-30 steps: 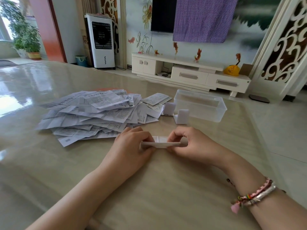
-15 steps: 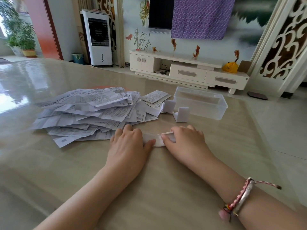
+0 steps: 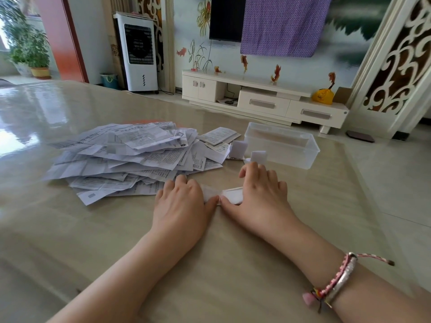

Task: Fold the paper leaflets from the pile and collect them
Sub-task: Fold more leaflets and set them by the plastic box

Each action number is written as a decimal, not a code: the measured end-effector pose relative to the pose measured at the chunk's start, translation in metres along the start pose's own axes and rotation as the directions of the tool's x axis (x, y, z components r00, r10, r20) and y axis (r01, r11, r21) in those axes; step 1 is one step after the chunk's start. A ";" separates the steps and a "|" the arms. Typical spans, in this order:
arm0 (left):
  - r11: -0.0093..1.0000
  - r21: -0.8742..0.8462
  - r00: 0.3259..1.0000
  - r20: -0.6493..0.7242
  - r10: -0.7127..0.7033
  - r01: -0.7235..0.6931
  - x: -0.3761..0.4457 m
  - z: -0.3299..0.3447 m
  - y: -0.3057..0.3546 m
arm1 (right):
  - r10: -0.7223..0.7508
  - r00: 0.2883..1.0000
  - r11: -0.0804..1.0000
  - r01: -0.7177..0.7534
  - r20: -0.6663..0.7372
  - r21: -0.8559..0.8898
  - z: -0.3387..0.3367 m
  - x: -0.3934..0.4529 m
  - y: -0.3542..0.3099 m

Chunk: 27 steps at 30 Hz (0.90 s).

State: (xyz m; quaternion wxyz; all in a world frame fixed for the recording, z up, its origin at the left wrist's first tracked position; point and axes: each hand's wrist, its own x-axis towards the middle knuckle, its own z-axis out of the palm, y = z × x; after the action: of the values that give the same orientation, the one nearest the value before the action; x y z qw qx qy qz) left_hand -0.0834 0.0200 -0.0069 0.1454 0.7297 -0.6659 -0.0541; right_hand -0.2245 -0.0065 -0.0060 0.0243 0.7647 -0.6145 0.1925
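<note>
While both flat palms, left hand (image 3: 180,201) and right hand (image 3: 262,191), press the small white folded paper leaflet (image 3: 229,196) at the glossy beige table's (image 3: 210,264) 6 o'clock, gripping nothing, I'd slide thumbs outward to sharpen the crease before boxing it.

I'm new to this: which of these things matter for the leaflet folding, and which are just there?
Job: leaflet pile; leaflet being folded; left hand; right hand; folded leaflets; clear tub.

Just there: air cooler; yellow bag.
</note>
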 end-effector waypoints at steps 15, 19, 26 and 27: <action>1.000 -0.006 1.000 -0.024 0.012 -0.012 -0.001 -0.001 -0.001 | -0.152 0.987 0.937 0.127 0.053 0.325 -0.013 0.001 0.017; 1.000 -0.016 0.999 -0.038 0.012 -0.013 -0.002 0.000 -0.001 | -0.189 0.980 0.902 0.146 0.067 0.406 -0.012 0.002 0.021; 1.000 -0.011 0.999 -0.039 0.014 -0.015 -0.003 -0.001 -0.001 | -0.182 0.982 0.934 0.155 0.057 0.323 -0.004 0.003 0.021; 1.000 -0.001 0.999 -0.038 0.016 -0.016 -0.003 -0.001 -0.001 | -0.168 0.985 0.946 0.147 0.047 0.289 -0.003 0.003 0.018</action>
State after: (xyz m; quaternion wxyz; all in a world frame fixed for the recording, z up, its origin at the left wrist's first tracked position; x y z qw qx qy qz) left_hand -0.0829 0.0228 -0.0069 0.1590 0.7253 -0.6687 -0.0394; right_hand -0.2416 -0.0125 -0.0061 -0.0927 0.8133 -0.5177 0.2490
